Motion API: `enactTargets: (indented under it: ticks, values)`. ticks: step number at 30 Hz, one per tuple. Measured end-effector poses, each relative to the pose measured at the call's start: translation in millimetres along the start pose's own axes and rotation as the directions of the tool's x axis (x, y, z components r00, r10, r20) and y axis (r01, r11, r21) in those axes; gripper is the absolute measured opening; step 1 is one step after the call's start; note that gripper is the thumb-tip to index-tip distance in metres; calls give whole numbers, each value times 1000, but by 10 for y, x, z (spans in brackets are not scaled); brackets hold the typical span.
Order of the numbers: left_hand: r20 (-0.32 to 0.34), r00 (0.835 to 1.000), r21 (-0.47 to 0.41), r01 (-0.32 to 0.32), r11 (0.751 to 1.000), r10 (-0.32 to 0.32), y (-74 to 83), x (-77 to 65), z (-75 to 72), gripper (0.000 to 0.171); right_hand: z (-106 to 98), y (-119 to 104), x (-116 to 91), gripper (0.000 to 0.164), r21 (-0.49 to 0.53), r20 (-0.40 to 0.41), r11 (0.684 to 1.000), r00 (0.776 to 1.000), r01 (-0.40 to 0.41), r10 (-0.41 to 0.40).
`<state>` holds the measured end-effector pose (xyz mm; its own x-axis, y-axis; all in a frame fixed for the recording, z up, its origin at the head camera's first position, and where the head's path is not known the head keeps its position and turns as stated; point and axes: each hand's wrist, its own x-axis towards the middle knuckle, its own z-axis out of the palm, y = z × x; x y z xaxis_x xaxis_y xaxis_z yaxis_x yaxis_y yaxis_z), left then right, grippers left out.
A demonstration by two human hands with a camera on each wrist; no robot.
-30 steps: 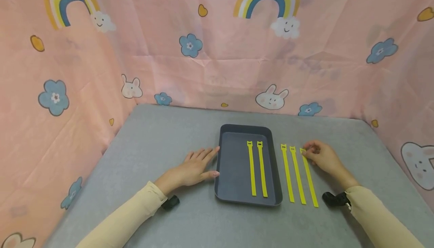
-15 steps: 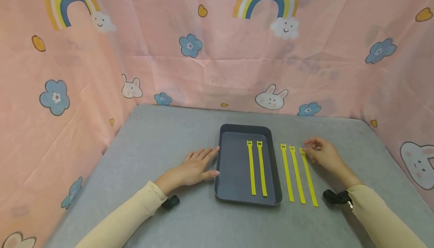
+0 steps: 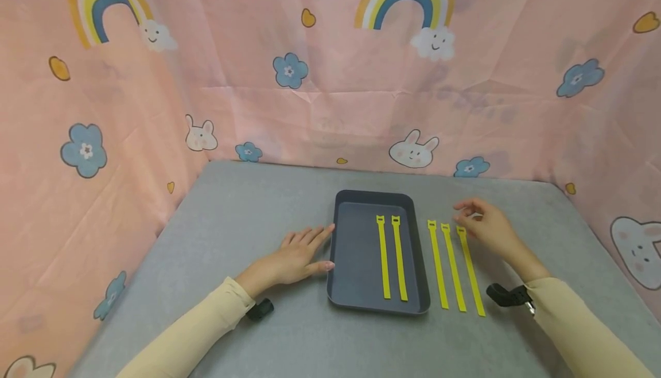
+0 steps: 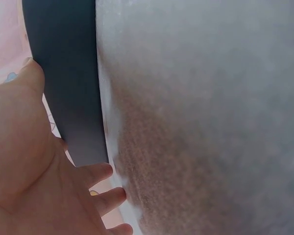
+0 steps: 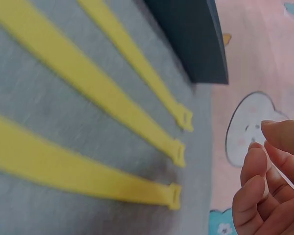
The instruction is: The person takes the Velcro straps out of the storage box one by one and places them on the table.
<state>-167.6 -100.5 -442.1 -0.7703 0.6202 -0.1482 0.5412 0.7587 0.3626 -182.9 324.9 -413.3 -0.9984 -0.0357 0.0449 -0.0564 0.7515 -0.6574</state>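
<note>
A dark grey tray (image 3: 356,252) holds two yellow cable ties (image 3: 384,260), flat straps with slotted heads, lying side by side in its right half. Three more such ties lie on the table to its right: the nearest to the tray (image 3: 438,266), the middle one (image 3: 454,269) and the rightmost (image 3: 472,277). My left hand (image 3: 291,260) rests with straight, spread fingers at the tray's left side, touching the wall (image 4: 63,73). Just above the rightmost tie's head hovers my right hand (image 3: 490,232), its fingers (image 5: 255,166) loosely bent and holding nothing.
The grey table (image 3: 248,194) meets a pink printed cloth (image 3: 330,108) at the back and both sides. A black wrist camera (image 3: 508,296) sits under the right wrist, another black device (image 3: 260,309) under the left.
My right hand has come away from the rightmost tie's head, moving slightly up and left. That tie lies about where it was. The left hand and tray have stayed put.
</note>
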Motion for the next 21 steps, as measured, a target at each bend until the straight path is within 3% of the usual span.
enactTargets:
  ticks: [21]
  values:
    - [8, 1000, 0, 3, 1000, -3, 5, 4, -11, 82, 171, -454, 166, 31, 67, 74, 995, 994, 79, -84]
